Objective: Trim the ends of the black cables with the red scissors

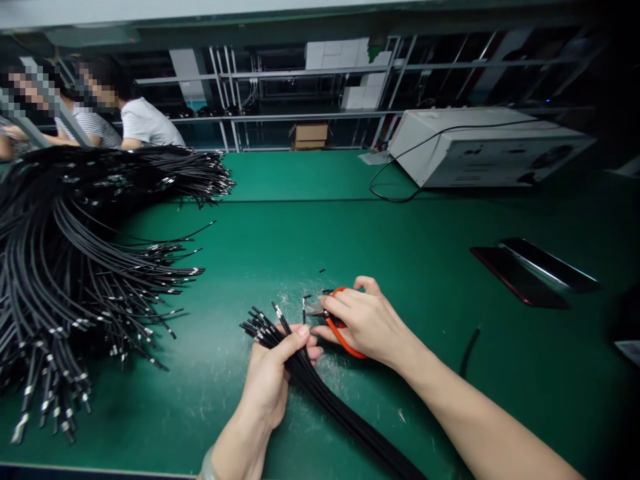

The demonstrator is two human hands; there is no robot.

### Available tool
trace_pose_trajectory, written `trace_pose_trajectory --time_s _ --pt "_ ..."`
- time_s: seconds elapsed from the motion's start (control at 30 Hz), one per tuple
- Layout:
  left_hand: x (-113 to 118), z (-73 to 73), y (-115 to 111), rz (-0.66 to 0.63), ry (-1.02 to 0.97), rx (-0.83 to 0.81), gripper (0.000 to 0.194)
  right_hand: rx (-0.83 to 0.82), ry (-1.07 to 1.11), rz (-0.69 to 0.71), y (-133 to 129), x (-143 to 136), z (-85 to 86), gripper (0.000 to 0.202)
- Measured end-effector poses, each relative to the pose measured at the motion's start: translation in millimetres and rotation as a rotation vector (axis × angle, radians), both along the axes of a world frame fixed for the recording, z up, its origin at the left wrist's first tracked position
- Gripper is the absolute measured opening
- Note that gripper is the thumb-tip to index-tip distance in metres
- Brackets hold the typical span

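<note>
My left hand (273,373) is closed around a bundle of black cables (345,417), whose cut ends fan out above the thumb and whose lengths run down toward the bottom edge. One cable stands apart from the others at my left fingertips, its end showing a pale band. In my right hand (373,320) is a pair of scissors with orange handles (353,347). The blades point left and lie close to that single cable; whether they touch it I cannot tell. Small black offcuts (323,271) and pale fibres lie on the green table around the hands.
A large heap of black cables (75,220) covers the left side of the green table (280,233). Two phone-like slabs (520,277) lie at the right. A pale metal box (495,147) with a black cord stands behind. Two people in striped tops (147,123) sit at back left.
</note>
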State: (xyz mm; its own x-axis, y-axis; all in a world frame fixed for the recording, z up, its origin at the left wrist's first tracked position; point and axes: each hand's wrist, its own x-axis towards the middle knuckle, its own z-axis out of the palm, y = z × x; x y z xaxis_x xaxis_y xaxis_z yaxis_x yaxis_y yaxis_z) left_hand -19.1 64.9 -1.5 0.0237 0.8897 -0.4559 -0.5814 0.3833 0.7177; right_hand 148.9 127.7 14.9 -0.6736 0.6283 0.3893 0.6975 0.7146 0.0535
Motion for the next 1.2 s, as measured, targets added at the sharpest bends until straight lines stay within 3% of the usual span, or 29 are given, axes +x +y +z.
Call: trace_pose_trajectory --time_s 0.43,0.9,1.0,1.13,1.2 --pt "-1.1 -2.3 0.9 0.000 0.000 -0.031 0.026 0.159 -0.034 0.024 0.4 -2.7 1.1 0.022" --pt "-1.4 -0.3 -0.5 -0.024 0.016 -0.019 0.029 0.040 0.050 0.045 3.6 3.9 5.2 0.026" --pt "-0.7 1.1 -0.4 -0.026 0.009 -0.009 0.030 -0.201 0.336 -0.062 -0.5 0.4 4.8 0.023" --pt "1.0 2.0 -0.3 -0.043 0.011 0.001 0.031 -0.922 0.778 -0.176 -10.7 -13.7 4.1 0.033" --pt "1.6 1.6 -0.5 -0.046 0.013 0.004 0.032 -1.155 0.900 -0.162 -14.7 -19.9 4.2 0.034"
